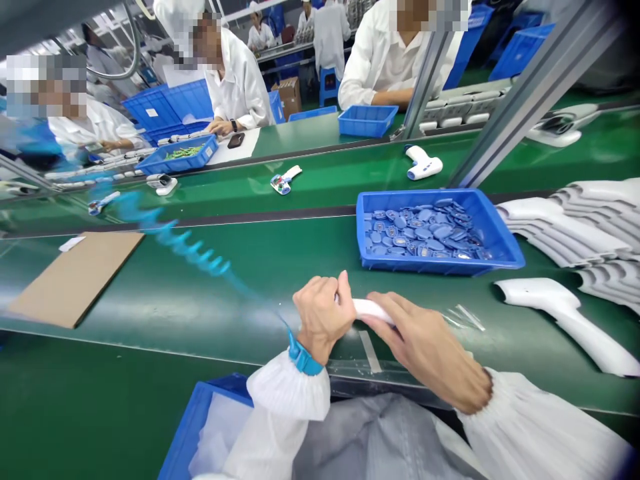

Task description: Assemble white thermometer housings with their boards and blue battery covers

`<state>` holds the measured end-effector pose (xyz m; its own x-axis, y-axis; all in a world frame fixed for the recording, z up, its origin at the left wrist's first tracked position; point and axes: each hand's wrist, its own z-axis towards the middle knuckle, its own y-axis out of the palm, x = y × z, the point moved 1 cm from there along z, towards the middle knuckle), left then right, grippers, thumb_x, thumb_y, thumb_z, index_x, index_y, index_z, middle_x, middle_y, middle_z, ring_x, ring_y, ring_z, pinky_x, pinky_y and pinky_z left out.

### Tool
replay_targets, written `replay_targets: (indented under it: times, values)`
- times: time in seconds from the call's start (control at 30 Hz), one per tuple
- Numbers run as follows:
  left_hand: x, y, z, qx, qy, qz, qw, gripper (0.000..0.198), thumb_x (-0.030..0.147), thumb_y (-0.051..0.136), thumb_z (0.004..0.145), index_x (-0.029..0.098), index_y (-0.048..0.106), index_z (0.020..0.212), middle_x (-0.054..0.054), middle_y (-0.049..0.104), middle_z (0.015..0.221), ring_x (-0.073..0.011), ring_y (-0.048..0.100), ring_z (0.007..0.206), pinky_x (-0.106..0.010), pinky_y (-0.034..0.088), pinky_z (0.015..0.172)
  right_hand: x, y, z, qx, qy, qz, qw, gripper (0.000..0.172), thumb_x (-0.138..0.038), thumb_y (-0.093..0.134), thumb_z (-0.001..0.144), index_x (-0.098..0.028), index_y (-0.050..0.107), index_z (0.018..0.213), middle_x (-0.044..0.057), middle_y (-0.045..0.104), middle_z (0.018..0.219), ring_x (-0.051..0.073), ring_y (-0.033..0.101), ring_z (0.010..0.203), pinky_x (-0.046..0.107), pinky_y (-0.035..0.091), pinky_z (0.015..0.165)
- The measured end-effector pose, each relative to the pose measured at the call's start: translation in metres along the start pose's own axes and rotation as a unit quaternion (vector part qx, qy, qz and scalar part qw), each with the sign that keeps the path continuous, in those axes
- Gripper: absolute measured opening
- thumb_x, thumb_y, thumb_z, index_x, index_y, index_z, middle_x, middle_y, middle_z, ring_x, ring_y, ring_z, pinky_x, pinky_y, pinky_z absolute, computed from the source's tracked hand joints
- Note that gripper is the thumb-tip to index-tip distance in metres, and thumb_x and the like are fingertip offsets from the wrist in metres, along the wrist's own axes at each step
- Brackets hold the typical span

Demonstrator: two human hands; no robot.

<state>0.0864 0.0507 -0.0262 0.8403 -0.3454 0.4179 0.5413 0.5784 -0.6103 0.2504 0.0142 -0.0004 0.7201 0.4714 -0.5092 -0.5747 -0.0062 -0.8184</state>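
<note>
My left hand (323, 317) and my right hand (425, 350) both grip a white plastic housing (373, 310), which lies crosswise between them. Its ends are mostly hidden by my fingers. A blue wrist strap (304, 357) circles my left wrist, and its coiled blue cord (185, 247) appears motion-blurred as it stretches up and left. Another white thermometer housing (565, 320) lies on the green belt to the right of my right hand. Thin clear film strips (465, 318) rest close to my right fingers.
A blue tray (435, 267) of small round parts sits ahead, beside stacked white housings (565, 227). A cardboard sheet (75, 280) lies left. A blue crate (200, 427) is below my arms. Co-workers (235, 80) sit beyond further belts holding thermometers and blue trays.
</note>
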Motion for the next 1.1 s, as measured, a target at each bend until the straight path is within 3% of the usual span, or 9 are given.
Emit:
replay_targets:
  times: [0.1,0.17,0.27,0.33,0.5,0.6,0.7,0.9,1.1]
  values:
    - [-0.003,-0.008,0.004,-0.067,-0.004,-0.045,0.997,0.049,0.026,0.056,0.098,0.019,0.046,0.051,0.001,0.05,0.048,-0.0116,0.042,0.049,-0.032,0.026,0.053,-0.003,0.007,-0.002,-0.006,0.067,0.057,0.996,0.039,-0.052,0.04,0.103,-0.022,0.064,0.099,0.001,0.065,0.079,0.015,0.057,0.061,0.029,0.04,0.058]
    - [-0.005,-0.019,0.0,-0.103,-0.031,-0.101,0.989,0.036,0.032,0.058,0.098,0.019,0.06,0.064,-0.002,0.063,0.064,-0.0145,0.057,0.065,-0.029,0.038,0.062,-0.003,0.011,-0.002,-0.044,0.202,0.148,0.967,0.046,-0.058,0.039,0.101,-0.021,0.061,0.083,0.0,0.06,0.065,0.014,0.052,0.055,0.028,0.039,0.056]
    - [-0.01,-0.029,-0.012,-0.024,-0.094,-0.167,0.981,0.028,0.04,0.056,0.099,0.018,0.066,0.084,-0.007,0.07,0.09,-0.02,0.065,0.09,-0.033,0.048,0.08,-0.005,0.019,-0.002,-0.151,0.426,0.328,0.83,0.057,-0.068,0.032,0.096,-0.023,0.048,0.066,-0.004,0.047,0.049,0.009,0.031,0.035,0.027,0.026,0.038]
    - [-0.016,-0.024,-0.018,0.044,-0.179,-0.168,0.968,0.039,0.042,0.052,0.101,0.019,0.059,0.069,-0.004,0.065,0.074,-0.0164,0.061,0.073,-0.03,0.047,0.071,-0.01,0.027,0.0,-0.207,0.445,0.386,0.781,0.056,-0.069,0.031,0.095,-0.022,0.051,0.071,-0.003,0.053,0.053,0.008,0.028,0.032,0.026,0.023,0.034]
    - [-0.026,0.005,-0.006,-0.014,-0.267,-0.14,0.953,0.054,0.04,0.047,0.102,0.021,0.037,0.053,0.002,0.044,0.055,-0.012,0.041,0.055,-0.028,0.036,0.058,-0.033,0.042,0.008,-0.144,0.14,0.063,0.978,0.031,-0.037,0.04,0.104,-0.02,0.065,0.111,0.006,0.073,0.079,0.018,0.068,0.062,0.026,0.041,0.055]
    - [-0.025,0.013,0.006,-0.038,-0.237,-0.085,0.967,0.054,0.032,0.044,0.1,0.021,0.021,0.051,0.003,0.029,0.053,-0.0123,0.029,0.053,-0.03,0.028,0.056,-0.042,0.047,0.01,-0.186,0.087,-0.113,0.972,0.034,-0.027,0.037,0.105,-0.013,0.064,0.119,0.009,0.07,0.067,0.024,0.07,0.059,0.028,0.036,0.051]
    - [-0.024,0.01,0.01,-0.061,-0.222,-0.08,0.97,0.053,0.033,0.041,0.099,0.02,0.019,0.052,0.002,0.028,0.054,-0.0123,0.028,0.054,-0.03,0.028,0.057,-0.043,0.048,0.012,-0.195,0.098,-0.103,0.971,0.032,-0.027,0.039,0.105,-0.013,0.062,0.123,0.009,0.072,0.072,0.026,0.072,0.062,0.03,0.038,0.05]
    - [-0.06,-0.02,0.03,-0.303,-0.163,-0.073,0.936,0.037,0.045,0.067,0.087,0.02,0.06,0.061,0.001,0.061,0.066,-0.0136,0.055,0.067,-0.025,0.042,0.068,-0.022,0.045,0.007,-0.074,0.077,0.034,0.994,0.027,-0.03,0.047,0.101,-0.019,0.063,0.12,0.004,0.074,0.085,0.02,0.071,0.067,0.031,0.052,0.059]
    - [-0.154,-0.028,0.16,-0.265,-0.331,0.114,0.898,0.043,0.044,0.062,0.094,0.016,0.065,0.062,-0.007,0.065,0.066,-0.022,0.064,0.074,-0.033,0.048,0.073,0.023,0.025,-0.001,0.063,0.079,0.068,0.993,0.036,-0.041,0.048,0.101,-0.027,0.056,0.132,0.004,0.075,0.105,0.011,0.058,0.045,0.025,0.055,0.049]
